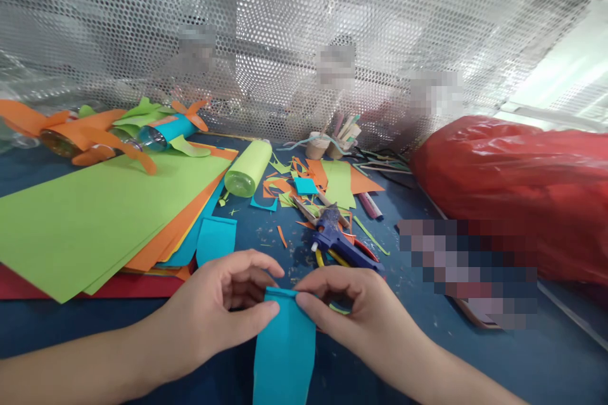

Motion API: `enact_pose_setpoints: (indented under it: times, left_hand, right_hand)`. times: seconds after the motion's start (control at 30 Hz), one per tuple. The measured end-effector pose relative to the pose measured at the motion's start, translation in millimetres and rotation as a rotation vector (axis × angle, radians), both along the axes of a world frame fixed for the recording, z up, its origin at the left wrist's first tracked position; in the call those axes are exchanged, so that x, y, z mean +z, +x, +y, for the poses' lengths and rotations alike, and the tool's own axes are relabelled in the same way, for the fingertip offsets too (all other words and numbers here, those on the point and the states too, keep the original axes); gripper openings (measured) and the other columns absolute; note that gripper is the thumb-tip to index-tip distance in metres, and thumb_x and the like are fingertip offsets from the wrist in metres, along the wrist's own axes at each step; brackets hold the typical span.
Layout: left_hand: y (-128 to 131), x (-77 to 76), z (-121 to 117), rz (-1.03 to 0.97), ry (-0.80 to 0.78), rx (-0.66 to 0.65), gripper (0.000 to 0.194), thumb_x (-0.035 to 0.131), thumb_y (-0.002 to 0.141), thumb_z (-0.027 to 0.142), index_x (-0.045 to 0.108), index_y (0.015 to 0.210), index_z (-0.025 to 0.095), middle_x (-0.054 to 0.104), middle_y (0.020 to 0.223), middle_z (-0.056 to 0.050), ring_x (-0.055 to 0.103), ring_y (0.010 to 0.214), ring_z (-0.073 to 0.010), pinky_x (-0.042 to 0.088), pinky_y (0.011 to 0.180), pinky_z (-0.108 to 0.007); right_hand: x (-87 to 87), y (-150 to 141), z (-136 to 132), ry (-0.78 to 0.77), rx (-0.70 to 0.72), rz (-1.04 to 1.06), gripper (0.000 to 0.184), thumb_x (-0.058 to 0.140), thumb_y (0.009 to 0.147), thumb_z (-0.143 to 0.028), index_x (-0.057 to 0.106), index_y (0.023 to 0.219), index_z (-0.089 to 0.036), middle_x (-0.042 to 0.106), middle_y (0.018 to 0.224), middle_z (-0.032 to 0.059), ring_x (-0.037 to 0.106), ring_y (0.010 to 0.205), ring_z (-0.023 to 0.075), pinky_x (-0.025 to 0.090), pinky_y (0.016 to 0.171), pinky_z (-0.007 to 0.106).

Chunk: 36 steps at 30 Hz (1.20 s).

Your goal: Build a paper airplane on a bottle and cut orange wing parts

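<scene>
A strip of blue paper [284, 354] with a narrow fold along its far edge lies between my hands. My left hand [228, 304] grips its far left corner, the thumb on top and the fingers curled behind. At the far right corner, my right hand [346, 304] pinches the fold between thumb and forefinger. A second blue paper piece [216, 237], also folded at its far edge, lies just beyond my left hand. Past my right hand is a dark blue glue gun [339, 243], resting on scissors with yellow and red handles that are partly hidden.
Stacked green paper sheets [109, 215] cover the left, with paper-wrapped bottles [249, 168] behind. Paper scraps [285, 190] and a pink marker [370, 205] lie mid-table. A large red plastic bag [513, 183] fills the right. Behind the perforated metal screen [285, 25], people are dimly visible.
</scene>
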<state>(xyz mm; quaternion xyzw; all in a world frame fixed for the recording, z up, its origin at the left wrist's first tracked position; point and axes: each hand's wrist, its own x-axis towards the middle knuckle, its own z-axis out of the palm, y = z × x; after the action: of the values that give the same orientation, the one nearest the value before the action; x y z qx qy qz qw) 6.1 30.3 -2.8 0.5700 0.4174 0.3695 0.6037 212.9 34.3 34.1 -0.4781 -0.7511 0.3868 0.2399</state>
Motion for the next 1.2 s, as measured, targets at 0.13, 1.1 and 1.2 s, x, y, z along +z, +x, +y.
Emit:
enact_pose_setpoints:
  times: [0.13, 1.1, 1.2]
  left_hand:
    - [-1.4, 2.0, -0.1, 0.030, 0.003, -0.063, 0.009, 0.065, 0.082, 0.025, 0.067, 0.091, 0.024, 0.072, 0.087, 0.001, 0.066, 0.080, -0.0159, 0.053, 0.072, -0.024]
    - [-2.6, 2.5, 1.3, 0.283, 0.277, -0.029, 0.011, 0.059, 0.083, 0.019, 0.068, 0.085, 0.024, 0.072, 0.079, 0.004, 0.069, 0.073, -0.0134, 0.055, 0.067, -0.020]
    - [-4.5, 4.0, 1.2, 0.386, 0.433, -0.010, 0.013, 0.058, 0.084, 0.017, 0.068, 0.085, 0.025, 0.072, 0.079, 0.005, 0.068, 0.070, -0.0131, 0.053, 0.060, -0.018]
  right_hand:
    - [0.4, -1.1, 0.7, 0.016, 0.033, 0.003, 0.022, 0.058, 0.087, -0.030, 0.074, 0.080, -0.017, 0.073, 0.071, 0.0028, 0.063, 0.063, 0.0155, 0.047, 0.056, 0.022]
    - [-4.2, 1.9, 1.6, 0.295, 0.173, -0.039, 0.008, 0.066, 0.087, -0.015, 0.073, 0.091, -0.016, 0.075, 0.083, 0.0027, 0.069, 0.077, 0.0140, 0.050, 0.070, 0.019]
    - [-6.1, 3.3, 1.7, 0.319, 0.188, -0.053, 0.009, 0.067, 0.086, -0.013, 0.073, 0.093, -0.016, 0.074, 0.085, 0.0025, 0.069, 0.078, 0.0139, 0.050, 0.071, 0.019]
